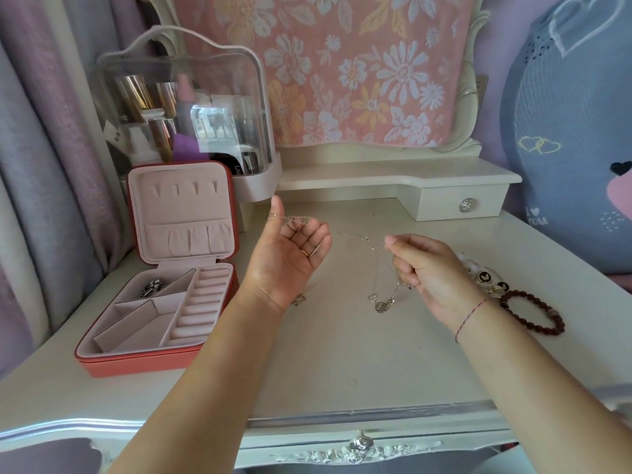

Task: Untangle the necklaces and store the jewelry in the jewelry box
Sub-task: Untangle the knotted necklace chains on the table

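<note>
A thin silver necklace chain (352,235) stretches in the air between my two hands above the white dressing table (342,354). My left hand (290,254) is raised palm up, fingers curled, with the chain looped over its thumb and fingertips. My right hand (420,268) pinches the other part of the chain, and tangled loops with small pendants (381,304) hang from it down to the tabletop. The coral jewelry box (160,362) lies open at the left, with a silver piece (152,289) in its back compartment.
A dark red bead bracelet (533,311) and a gold and black bracelet (490,280) lie at the right, behind my right wrist. A small ring-like piece (298,300) lies under my left wrist. A clear cosmetics case (184,107) stands behind the box. A drawer unit (461,203) sits at the back.
</note>
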Demonstrator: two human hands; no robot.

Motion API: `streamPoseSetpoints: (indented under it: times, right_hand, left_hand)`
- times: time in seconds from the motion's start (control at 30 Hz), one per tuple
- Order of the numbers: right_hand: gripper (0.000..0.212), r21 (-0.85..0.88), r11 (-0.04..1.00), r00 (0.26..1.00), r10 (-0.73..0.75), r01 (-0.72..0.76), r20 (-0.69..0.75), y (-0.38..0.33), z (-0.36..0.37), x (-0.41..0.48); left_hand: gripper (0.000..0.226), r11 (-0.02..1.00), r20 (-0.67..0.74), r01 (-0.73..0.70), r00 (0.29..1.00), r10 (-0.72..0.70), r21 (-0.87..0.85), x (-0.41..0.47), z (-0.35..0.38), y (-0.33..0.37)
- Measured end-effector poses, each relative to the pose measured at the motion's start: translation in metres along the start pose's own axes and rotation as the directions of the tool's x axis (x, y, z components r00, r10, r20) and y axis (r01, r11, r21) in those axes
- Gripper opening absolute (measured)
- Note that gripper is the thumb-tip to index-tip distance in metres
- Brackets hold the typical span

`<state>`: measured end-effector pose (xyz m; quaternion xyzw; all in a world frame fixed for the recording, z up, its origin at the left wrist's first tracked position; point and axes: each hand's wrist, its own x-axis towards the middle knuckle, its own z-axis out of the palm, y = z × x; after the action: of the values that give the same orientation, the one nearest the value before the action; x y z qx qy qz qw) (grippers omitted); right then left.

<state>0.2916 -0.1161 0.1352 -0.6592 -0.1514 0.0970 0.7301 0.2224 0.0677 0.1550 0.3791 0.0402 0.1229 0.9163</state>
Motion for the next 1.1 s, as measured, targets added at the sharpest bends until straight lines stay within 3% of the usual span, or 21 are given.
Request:
streamPoseSetpoints:
  times: [0.13, 0.3, 0.43, 0.6, 0.7, 1.0, 1.1]
  right_hand:
    - [0.012, -0.023, 1.000, 1.000, -0.013, 0.013, 0.003, -0.002, 0.000, -0.001]
    - [0.013, -0.023, 0.999, 0.999, -0.037, 0.038, 0.017, -0.003, 0.002, -0.003]
    - [0.015, -0.034, 0.996, 0.992, -0.075, 0.079, 0.104, -0.005, 0.004, -0.007]
    - [0.023, -0.111, 0.989, 0.972, -0.066, 0.093, 0.225, -0.007, 0.008, -0.011]
    - [0.013, -0.098, 0.989, 0.972, -0.082, 0.106, 0.222, -0.005, 0.008, -0.009]
    - [0.006, -0.050, 0.996, 0.972, -0.063, 0.076, 0.226, -0.003, 0.006, -0.008]
    - [0.020, -0.040, 0.997, 0.964, -0.056, 0.068, 0.260, -0.003, 0.007, -0.009]
  left_hand:
    - [0.049, 0.998, 0.038, 0.050, 0.998, -0.049, -0.027, -0.002, 0.002, -0.001]
    - [0.060, 0.970, 0.112, 0.132, 0.981, -0.157, 0.203, -0.008, 0.010, -0.004]
    - [0.063, 0.945, 0.182, 0.118, 0.967, -0.180, 0.306, -0.008, 0.009, -0.007]
    - [0.086, 0.942, 0.305, 0.077, 0.935, -0.182, 0.327, -0.006, 0.004, -0.009]
    - [0.101, 0.944, 0.379, 0.074, 0.904, -0.199, 0.321, -0.006, 0.002, -0.010]
    - [0.107, 0.952, 0.492, 0.101, 0.837, -0.239, 0.289, -0.009, 0.001, -0.008]
    - [0.110, 0.949, 0.508, 0.104, 0.825, -0.249, 0.297, -0.010, 0.002, -0.008]
